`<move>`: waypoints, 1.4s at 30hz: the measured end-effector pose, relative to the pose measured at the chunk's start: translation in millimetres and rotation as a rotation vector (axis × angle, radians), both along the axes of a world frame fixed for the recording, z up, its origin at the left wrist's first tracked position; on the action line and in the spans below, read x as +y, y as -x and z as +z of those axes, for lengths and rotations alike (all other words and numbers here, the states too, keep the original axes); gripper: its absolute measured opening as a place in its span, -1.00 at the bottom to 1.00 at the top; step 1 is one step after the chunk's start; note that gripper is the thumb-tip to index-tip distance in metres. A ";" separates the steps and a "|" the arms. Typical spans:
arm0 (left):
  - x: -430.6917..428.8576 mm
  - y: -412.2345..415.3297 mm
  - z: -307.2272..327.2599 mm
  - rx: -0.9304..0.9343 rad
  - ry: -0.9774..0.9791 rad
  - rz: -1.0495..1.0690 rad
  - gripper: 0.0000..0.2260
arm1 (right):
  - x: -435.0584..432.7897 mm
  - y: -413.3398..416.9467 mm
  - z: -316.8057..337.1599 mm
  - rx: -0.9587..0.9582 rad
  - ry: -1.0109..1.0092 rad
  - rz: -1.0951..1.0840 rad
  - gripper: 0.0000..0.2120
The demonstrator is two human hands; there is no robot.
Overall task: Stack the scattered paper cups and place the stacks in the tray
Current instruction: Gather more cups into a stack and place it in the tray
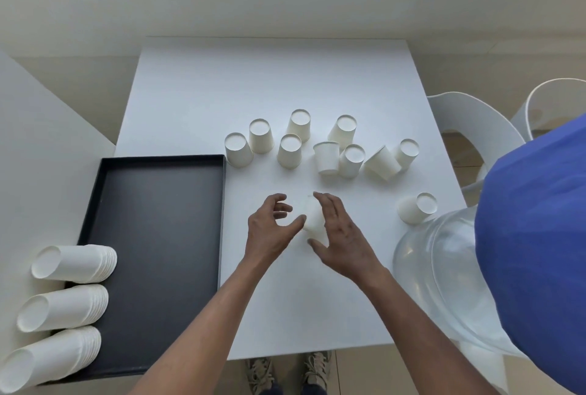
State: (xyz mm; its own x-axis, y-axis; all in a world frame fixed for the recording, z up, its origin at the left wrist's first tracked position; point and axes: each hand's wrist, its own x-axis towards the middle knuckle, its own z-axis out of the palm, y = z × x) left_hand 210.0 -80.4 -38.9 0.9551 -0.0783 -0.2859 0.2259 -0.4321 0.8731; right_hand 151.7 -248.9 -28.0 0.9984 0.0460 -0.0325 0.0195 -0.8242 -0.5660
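Fingers [329, 208] grip one cup [314, 222] — three stacks [76, 263] in tray [158, 230].

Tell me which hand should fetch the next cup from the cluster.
Left, probably. The left hand is free, fingers loosely open, with an upside-down cup standing just beyond it; the right hand grips a paper cup.

Black rect. tray [158, 236]. Three sideways stacks [76, 263] lie across its left rim, bases pointing left. Approx. ten white paper cups [290, 150] scattered to tray's right, mostly inverted, one upright, two tipped. Single cup [314, 223] held tilted, right of tray.
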 end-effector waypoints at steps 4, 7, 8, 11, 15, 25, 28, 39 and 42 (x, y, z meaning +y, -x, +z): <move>-4.2 4.6 -6.1 0.056 -0.025 -0.029 -0.37 | -3.0 -5.5 -11.8 0.107 0.058 -0.021 -0.27; -7.4 10.1 -11.2 0.077 -0.033 -0.037 -0.34 | -7.3 -11.9 -22.0 0.139 0.077 -0.096 -0.31; -7.4 11.9 -12.3 0.073 -0.033 -0.038 -0.35 | -10.1 -14.0 -22.7 0.113 0.076 -0.137 -0.33; -3.3 14.7 -13.2 0.070 -0.027 -0.034 -0.38 | -20.9 -22.2 -22.0 -0.016 0.095 -0.324 -0.34; 3.4 14.3 -12.1 0.074 -0.011 -0.017 -0.42 | -41.6 -32.0 -14.6 0.064 0.264 -0.543 -0.18; 4.4 11.1 -7.1 0.066 0.019 -0.043 -0.49 | -40.5 -25.6 -15.6 0.300 0.528 -0.576 -0.59; 3.8 10.4 -3.6 0.068 0.024 -0.066 -0.54 | -33.5 -20.9 -16.1 0.201 0.519 -0.513 -0.78; -0.7 4.0 -3.5 -0.085 -0.071 -0.224 -0.23 | 1.7 -20.9 8.3 -0.085 0.023 -0.332 -0.88; -5.2 2.6 3.1 -0.180 -0.052 -0.191 -0.21 | 13.0 -20.4 14.9 -0.134 -0.112 -0.237 -0.90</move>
